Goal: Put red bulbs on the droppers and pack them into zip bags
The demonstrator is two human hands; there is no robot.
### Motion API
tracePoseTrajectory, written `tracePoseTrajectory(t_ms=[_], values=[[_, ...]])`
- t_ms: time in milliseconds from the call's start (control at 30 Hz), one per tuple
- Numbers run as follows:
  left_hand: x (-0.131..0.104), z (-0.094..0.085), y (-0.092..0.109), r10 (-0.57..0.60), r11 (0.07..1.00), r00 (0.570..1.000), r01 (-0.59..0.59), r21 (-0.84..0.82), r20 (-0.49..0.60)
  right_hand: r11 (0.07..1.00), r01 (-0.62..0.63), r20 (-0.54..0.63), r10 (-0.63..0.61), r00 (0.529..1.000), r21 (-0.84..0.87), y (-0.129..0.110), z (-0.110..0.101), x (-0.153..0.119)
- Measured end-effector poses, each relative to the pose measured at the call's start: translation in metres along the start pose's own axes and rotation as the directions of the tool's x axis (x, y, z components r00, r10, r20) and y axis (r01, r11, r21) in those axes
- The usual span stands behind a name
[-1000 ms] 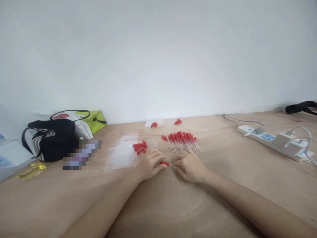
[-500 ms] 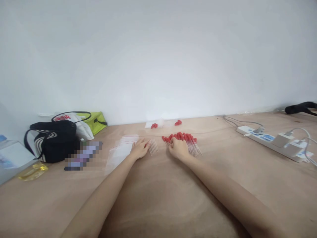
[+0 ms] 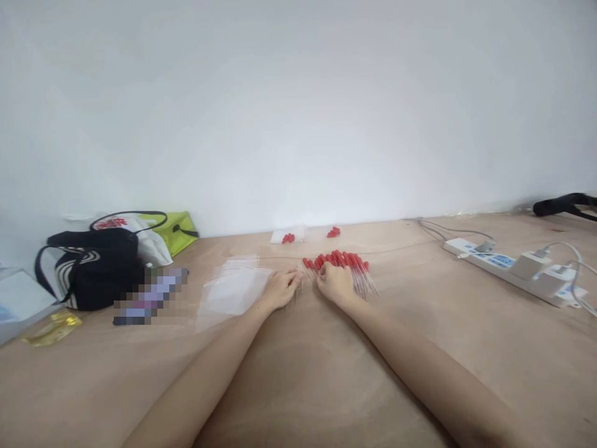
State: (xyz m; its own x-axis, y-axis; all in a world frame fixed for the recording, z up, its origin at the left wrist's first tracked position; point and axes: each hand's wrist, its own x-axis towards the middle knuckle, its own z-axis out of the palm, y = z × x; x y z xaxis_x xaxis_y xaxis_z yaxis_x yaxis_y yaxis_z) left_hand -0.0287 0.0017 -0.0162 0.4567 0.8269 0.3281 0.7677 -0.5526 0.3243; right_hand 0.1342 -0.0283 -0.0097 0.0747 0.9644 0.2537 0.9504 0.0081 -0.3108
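Thin clear droppers with red bulb ends (image 3: 352,260) lie side by side in a row on the wooden table. At the left part of that row is my right hand (image 3: 336,284), its fingers curled and pinched on a dropper that they mostly hide. My left hand (image 3: 282,289) is just left of it, fingertips closed over several thin droppers whose clear tubes (image 3: 298,291) poke out beneath the fingers. The red ends there are mostly covered. Overlapping clear plastic bags (image 3: 228,292) lie flat left of my left hand.
Small plastic bags with red bulbs (image 3: 288,238) and more red bulbs (image 3: 333,232) lie near the wall. A power strip (image 3: 506,267) with plugs and cables is at the right. At the left are a black bag (image 3: 100,267), a green bag (image 3: 180,230) and a yellow transparent packet (image 3: 53,328).
My left hand has moved right, closer to my right hand, and now covers the fanned tubes that lay beside it. My right hand has stayed at the row. The view has shifted slightly.
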Motion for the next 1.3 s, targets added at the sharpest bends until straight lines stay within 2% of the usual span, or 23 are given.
tracePoseTrajectory(t_ms=[100,233,367,533,700,800,900,967,1067,1200,1300], values=[[-0.001,0.001,0.000,-0.074,0.996,0.991,0.068,-0.053,-0.116,1.000,0.002,-0.019,-0.002,1.000,-0.007,0.001,0.000,0.000],[-0.005,-0.005,-0.012,-0.201,0.975,0.951,0.172,-0.138,-0.236,0.998,0.050,-0.035,-0.049,0.998,0.040,-0.001,-0.001,-0.001],[-0.012,-0.012,-0.026,-0.297,0.947,0.919,0.248,-0.204,-0.259,0.994,0.108,-0.015,-0.107,0.994,0.018,-0.010,-0.001,0.001],[-0.015,-0.017,-0.034,-0.328,0.934,0.913,0.275,-0.227,-0.241,0.997,0.044,0.033,-0.042,0.999,-0.070,-0.026,0.003,0.008],[-0.019,-0.020,-0.025,-0.285,0.949,0.924,0.236,-0.207,-0.254,0.994,0.017,0.049,-0.012,0.999,-0.105,-0.037,0.007,0.013],[-0.023,-0.022,-0.012,-0.159,0.984,0.952,0.131,-0.124,-0.261,0.992,0.013,0.046,-0.007,0.999,-0.123,-0.041,0.008,0.011],[-0.027,-0.020,0.000,-0.027,0.998,0.968,0.039,0.045,-0.248,0.991,0.003,0.030,0.001,1.000,-0.133,-0.038,0.006,0.005],[-0.028,-0.018,0.004,-0.021,0.992,0.971,0.050,0.117,-0.238,0.991,0.025,-0.001,-0.025,1.000,-0.134,-0.030,0.001,-0.003],[-0.026,-0.016,0.006,-0.043,0.987,0.972,0.076,0.138,-0.232,0.984,0.119,-0.027,-0.123,0.992,-0.134,-0.010,-0.008,-0.023],[-0.028,-0.017,0.008,-0.026,0.995,0.956,0.054,0.089,-0.291,0.964,0.232,0.083,-0.223,0.971,-0.132,0.021,-0.021,-0.054],[-0.040,-0.021,0.015,0.040,0.999,0.947,-0.033,0.027,-0.320,0.949,0.289,0.128,-0.273,0.953,-0.123,0.038,-0.029,-0.070]])
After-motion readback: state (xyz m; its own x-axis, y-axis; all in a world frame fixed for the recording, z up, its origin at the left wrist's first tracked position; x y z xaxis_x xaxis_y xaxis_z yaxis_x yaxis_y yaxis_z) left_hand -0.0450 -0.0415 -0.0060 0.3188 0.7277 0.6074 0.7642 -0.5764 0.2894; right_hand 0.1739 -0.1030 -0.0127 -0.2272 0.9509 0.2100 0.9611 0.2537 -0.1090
